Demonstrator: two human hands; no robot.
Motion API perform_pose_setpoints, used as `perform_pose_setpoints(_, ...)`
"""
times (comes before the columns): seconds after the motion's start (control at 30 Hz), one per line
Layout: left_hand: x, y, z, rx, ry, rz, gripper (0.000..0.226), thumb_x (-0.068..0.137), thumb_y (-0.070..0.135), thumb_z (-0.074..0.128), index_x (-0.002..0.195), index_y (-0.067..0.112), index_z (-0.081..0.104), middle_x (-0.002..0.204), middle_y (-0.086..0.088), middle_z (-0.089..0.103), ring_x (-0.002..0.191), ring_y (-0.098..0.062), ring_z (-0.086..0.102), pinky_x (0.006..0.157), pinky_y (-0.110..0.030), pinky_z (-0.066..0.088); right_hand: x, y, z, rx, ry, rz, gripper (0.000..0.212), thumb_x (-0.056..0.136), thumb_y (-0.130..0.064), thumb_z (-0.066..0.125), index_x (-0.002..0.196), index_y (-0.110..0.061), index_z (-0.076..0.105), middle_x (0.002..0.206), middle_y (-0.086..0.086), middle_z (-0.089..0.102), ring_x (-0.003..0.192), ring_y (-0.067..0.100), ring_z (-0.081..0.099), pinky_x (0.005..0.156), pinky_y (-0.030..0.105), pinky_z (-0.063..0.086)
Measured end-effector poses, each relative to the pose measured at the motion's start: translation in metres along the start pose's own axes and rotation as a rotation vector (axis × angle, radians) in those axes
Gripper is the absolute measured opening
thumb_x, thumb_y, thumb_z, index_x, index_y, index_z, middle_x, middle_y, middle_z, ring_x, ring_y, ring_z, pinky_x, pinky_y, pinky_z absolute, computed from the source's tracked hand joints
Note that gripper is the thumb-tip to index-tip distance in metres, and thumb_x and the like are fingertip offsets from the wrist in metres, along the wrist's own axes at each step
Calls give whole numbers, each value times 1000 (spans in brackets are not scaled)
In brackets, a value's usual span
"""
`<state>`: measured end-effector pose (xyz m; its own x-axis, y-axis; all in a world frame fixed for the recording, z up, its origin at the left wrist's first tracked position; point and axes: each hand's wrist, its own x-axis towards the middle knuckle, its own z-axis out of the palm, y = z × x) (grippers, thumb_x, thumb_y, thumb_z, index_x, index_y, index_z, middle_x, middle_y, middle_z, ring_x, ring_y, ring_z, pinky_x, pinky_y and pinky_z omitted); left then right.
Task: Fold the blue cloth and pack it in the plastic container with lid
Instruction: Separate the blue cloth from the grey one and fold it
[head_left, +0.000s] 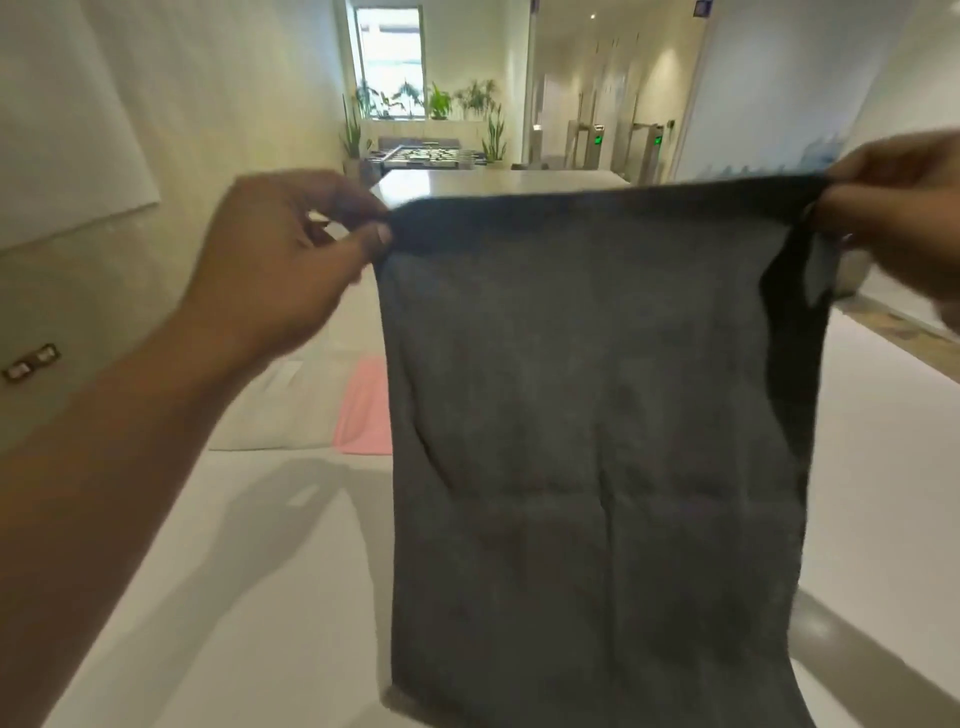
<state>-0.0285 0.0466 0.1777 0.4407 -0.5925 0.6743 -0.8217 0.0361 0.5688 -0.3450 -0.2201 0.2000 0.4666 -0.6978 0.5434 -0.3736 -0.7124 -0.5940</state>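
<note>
The blue cloth (597, 441), dark grey-blue with fold creases, hangs upright in the air in front of me over the white table (208, 571). My left hand (280, 260) pinches its top left corner. Its top right corner is pinched by my right hand (893, 218) at the frame's right edge. The top edge is stretched taut between both hands, and the right side curls back on itself. The cloth's lower end reaches the table near the bottom of the view. The plastic container with lid is not visible; the cloth hides much of the table.
A pink cloth (366, 410) and a white cloth (280, 415) lie flat side by side on the table behind the hanging cloth. A wall runs along the left. Beyond the table are plants, a corridor and turnstile gates.
</note>
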Motion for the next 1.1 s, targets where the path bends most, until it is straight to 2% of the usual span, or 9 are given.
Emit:
perform_pose_setpoints(0.13,-14,-34,26,75,-76,-96,11,87,20,69,93,30,70,85,8,70,67,-19,67,58,-26,48,-26,4,44,17,-84,100,4,73,-25,74,73,-23,71,61,-8,70,58,5,62,52,21,47)
perform_pose_setpoints(0.27,-33,-54,46,117,-139,-138,11,89,22,68,91,33,68,90,8,68,73,-18,67,61,-21,45,-34,18,61,-71,-121,129,7,84,-18,73,85,-25,70,82,-5,69,79,14,65,64,27,46)
perform_pose_setpoints(0.43,-48,-60,57,89,-143,-177,13,90,22,67,92,35,66,88,12,67,70,-11,66,60,-17,45,-51,36,69,-135,-129,159,6,86,-22,72,85,-27,69,82,-5,69,77,5,62,59,21,42)
perform_pose_setpoints(0.57,-61,-59,58,48,-161,-175,15,88,22,69,90,37,67,87,16,66,71,-10,66,61,-18,47,-73,44,69,-156,-146,122,19,82,-22,73,73,-36,65,80,-14,69,76,1,63,59,19,41)
perform_pose_setpoints(0.7,-85,-60,54,44,-184,-173,18,85,22,72,85,40,68,91,12,70,74,-8,65,61,-16,46,-98,54,66,-158,-163,116,14,76,-27,74,72,-39,67,82,-18,72,55,4,63,50,21,43)
perform_pose_setpoints(0.8,-104,-58,49,56,-239,-169,27,83,23,73,81,48,63,88,22,67,75,-2,64,58,-8,43,-120,56,65,-117,-161,126,13,73,-35,73,81,-44,68,83,-25,71,64,-1,65,46,14,45)
perform_pose_setpoints(0.87,-118,-55,44,39,-270,-158,29,81,21,74,80,48,63,83,23,67,77,-2,64,57,-11,47,-137,56,66,-83,-158,117,13,74,-39,72,83,-45,67,91,-32,68,74,-2,65,51,9,47)
perform_pose_setpoints(1.0,-150,-54,37,-3,-299,-180,28,77,13,78,79,39,70,89,15,68,73,-10,66,61,-17,51,-171,69,67,-128,-177,166,19,73,-58,67,89,-48,66,99,-31,68,76,4,66,51,26,54)
perform_pose_setpoints(1.1,-170,-55,33,-9,-334,-206,32,74,4,80,76,35,72,86,12,69,68,-11,66,59,-16,49,-195,85,65,-152,-236,179,33,73,-66,66,99,-45,67,105,-27,69,81,5,66,50,29,56)
